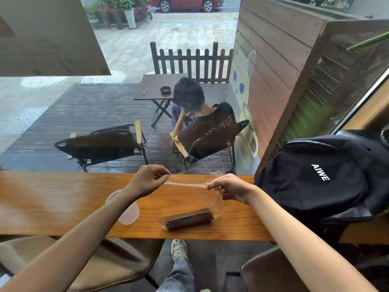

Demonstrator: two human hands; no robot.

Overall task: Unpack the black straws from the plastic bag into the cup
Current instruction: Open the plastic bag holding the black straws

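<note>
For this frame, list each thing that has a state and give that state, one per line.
plastic bag: top edge stretched between both hands, lower end resting on the counter.
black straws: bundled, lying inside the bag, none taken out.
cup: on the counter, partly hidden by the left forearm, no straws visible in it.
left hand: pinching the bag's top edge.
right hand: pinching the bag's top edge.
backpack: resting on the counter's right end.
</note>
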